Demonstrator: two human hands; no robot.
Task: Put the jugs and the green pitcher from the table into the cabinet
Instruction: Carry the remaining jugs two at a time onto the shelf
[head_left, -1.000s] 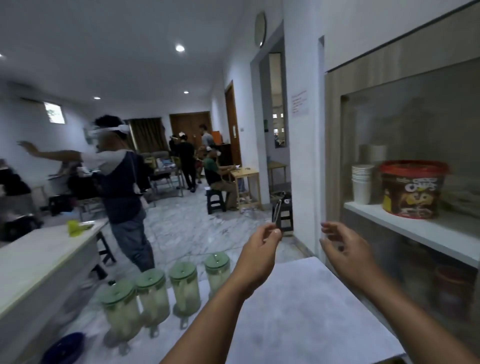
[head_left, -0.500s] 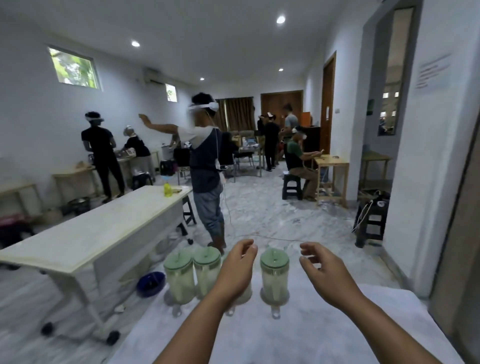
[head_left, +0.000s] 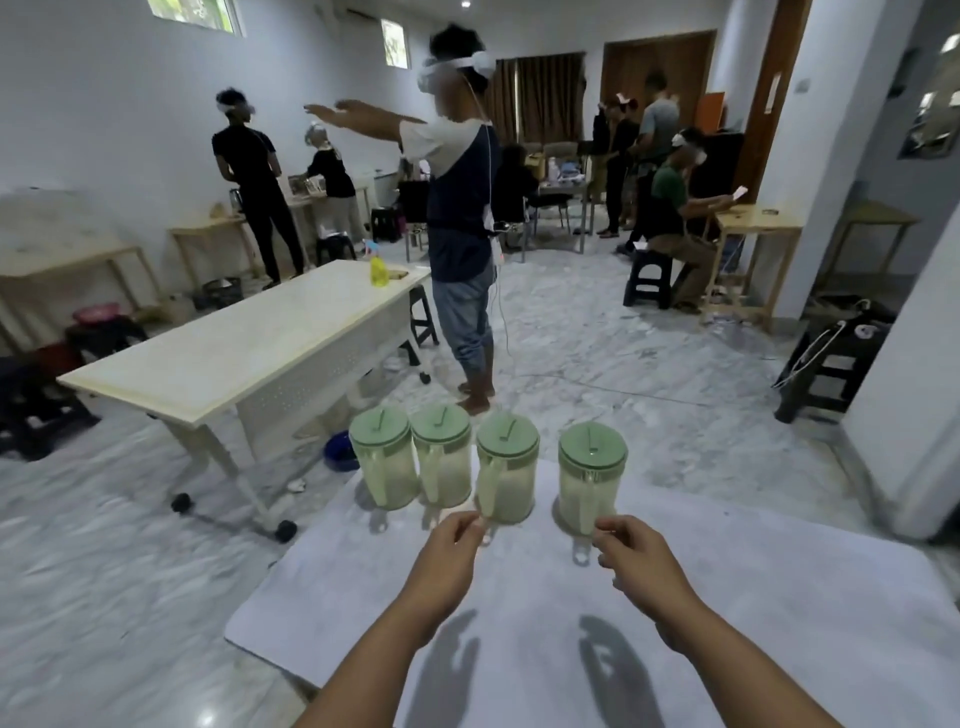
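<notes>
At the far edge of the counter (head_left: 753, 613) four green-lidded jugs (head_left: 498, 467) stand upright in a row, handles toward me, the right one a little apart. My left hand (head_left: 449, 553) hovers just before the third jug's handle, fingers curled loosely, holding nothing. My right hand (head_left: 636, 553) reaches the right jug's (head_left: 591, 475) handle, also empty.

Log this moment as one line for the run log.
stage: reaching | left hand: empty, near third jug | right hand: empty, near fourth jug | jugs on table: four
</notes>
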